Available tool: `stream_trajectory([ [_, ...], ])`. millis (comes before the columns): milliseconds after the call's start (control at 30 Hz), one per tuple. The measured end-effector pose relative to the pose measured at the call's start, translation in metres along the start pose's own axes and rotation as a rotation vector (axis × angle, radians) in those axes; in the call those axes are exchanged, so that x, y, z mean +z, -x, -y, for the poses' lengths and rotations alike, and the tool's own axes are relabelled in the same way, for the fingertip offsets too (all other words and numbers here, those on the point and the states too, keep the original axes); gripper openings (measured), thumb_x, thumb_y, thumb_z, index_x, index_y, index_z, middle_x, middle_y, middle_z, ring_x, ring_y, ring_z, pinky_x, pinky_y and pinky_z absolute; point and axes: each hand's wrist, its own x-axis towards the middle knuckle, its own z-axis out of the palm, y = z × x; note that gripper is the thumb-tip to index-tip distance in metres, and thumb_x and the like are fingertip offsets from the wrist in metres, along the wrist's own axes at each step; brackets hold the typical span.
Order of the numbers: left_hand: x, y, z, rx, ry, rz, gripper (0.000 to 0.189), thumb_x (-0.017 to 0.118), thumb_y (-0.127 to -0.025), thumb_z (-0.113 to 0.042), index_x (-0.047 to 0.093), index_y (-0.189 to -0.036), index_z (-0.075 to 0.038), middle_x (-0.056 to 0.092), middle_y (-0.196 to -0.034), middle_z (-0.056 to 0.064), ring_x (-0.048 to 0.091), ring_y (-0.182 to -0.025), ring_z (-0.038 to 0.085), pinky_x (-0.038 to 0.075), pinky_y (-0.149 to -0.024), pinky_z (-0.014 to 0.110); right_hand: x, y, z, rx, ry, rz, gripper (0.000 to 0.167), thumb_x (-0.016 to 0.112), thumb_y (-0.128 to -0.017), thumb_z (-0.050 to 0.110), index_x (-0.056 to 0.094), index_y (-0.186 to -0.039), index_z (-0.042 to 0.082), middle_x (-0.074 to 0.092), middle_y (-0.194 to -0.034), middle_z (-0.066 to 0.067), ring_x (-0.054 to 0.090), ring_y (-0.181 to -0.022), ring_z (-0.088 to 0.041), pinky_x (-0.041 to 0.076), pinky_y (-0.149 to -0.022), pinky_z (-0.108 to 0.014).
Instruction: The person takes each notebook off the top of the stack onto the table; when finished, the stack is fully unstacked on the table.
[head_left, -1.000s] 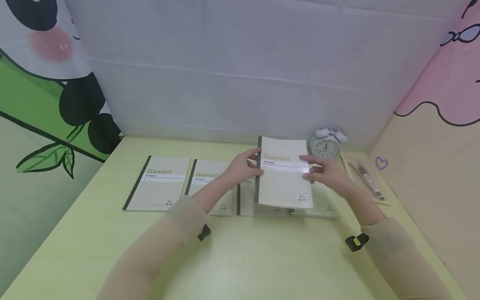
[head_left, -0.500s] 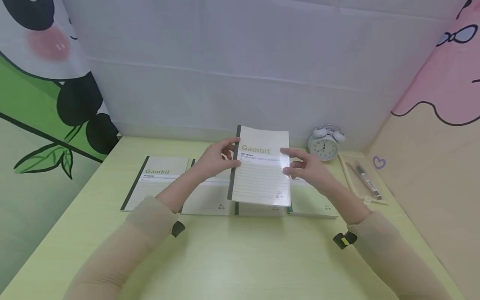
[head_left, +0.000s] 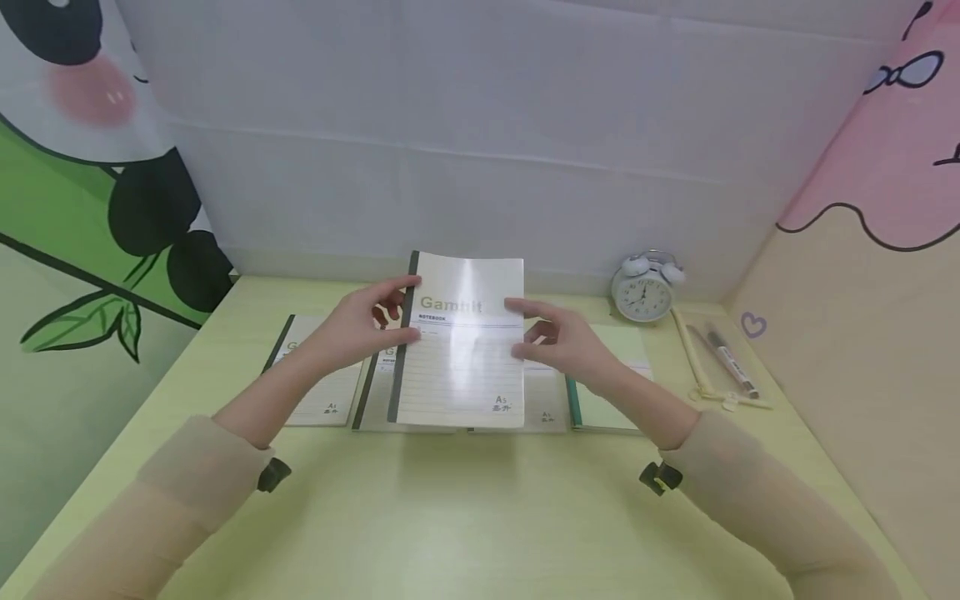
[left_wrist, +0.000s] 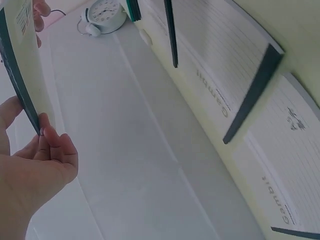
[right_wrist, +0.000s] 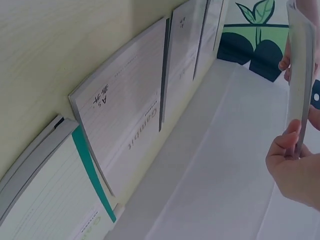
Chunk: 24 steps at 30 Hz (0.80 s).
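Note:
Both hands hold up a white notebook (head_left: 457, 375) with a dark spine, raised over the row of notebooks and tilted toward the head camera. My left hand (head_left: 356, 329) pinches its spine edge, thumb in front and fingers behind. On the opposite edge my right hand (head_left: 562, 342) pinches it the same way. Beneath and behind lie more dark-spined notebooks: the leftmost notebook (head_left: 322, 404), a second notebook (head_left: 375, 400) mostly hidden, and a third notebook (head_left: 546, 400). At the row's right end a green-spined notebook (right_wrist: 60, 185) lies on top of another, partly behind my right forearm.
A white twin-bell alarm clock (head_left: 642, 296) stands at the back right. Beside it a pale-edged flat pouch (head_left: 697, 358) lies with a marker (head_left: 731, 362) on it. White cloth (head_left: 450, 167) hangs behind the table, with printed panels on both sides.
The held notebook and both hands have moved left, from over the third and green-spined notebooks to over the second and third. More of the green-spined notebook shows now.

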Motion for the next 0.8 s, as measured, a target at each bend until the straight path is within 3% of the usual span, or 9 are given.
stream_trajectory([
  [433, -0.025, 0.051, 0.047, -0.039, -0.164, -0.008, 0.071, 0.075, -0.079, -0.038, 0.045, -0.140, -0.016, 0.056, -0.101, 0.005, 0.046, -0.094, 0.023, 0.042, -0.076, 0.034, 0.061, -0.006, 0.009, -0.069, 0.076, 0.074, 0.061, 0.075, -0.081, 0.019, 0.052, -0.136, 0.021, 0.059, -0.094, 0.000, 0.053, -0.078, -0.013, 0.043, -0.061, -0.020],
  [567, -0.031, 0.067, 0.059, -0.040, -0.186, -0.014, 0.071, 0.076, -0.078, -0.039, 0.046, -0.139, -0.017, 0.056, -0.098, 0.002, 0.044, -0.092, 0.021, 0.041, -0.071, 0.028, 0.077, -0.007, 0.012, -0.120, 0.136, 0.101, 0.060, 0.075, -0.080, 0.018, 0.052, -0.136, 0.018, 0.058, -0.094, 0.000, 0.051, -0.072, -0.010, 0.040, -0.059, -0.019],
  [800, -0.035, 0.092, 0.082, -0.021, -0.162, 0.019, 0.070, 0.078, -0.076, -0.037, 0.049, -0.137, -0.018, 0.055, -0.090, 0.000, 0.044, -0.086, 0.018, 0.039, -0.062, 0.023, 0.111, -0.011, 0.005, -0.128, 0.210, 0.131, 0.059, 0.078, -0.078, 0.021, 0.055, -0.132, 0.018, 0.060, -0.103, 0.002, 0.050, -0.065, -0.005, 0.038, -0.053, -0.018],
])
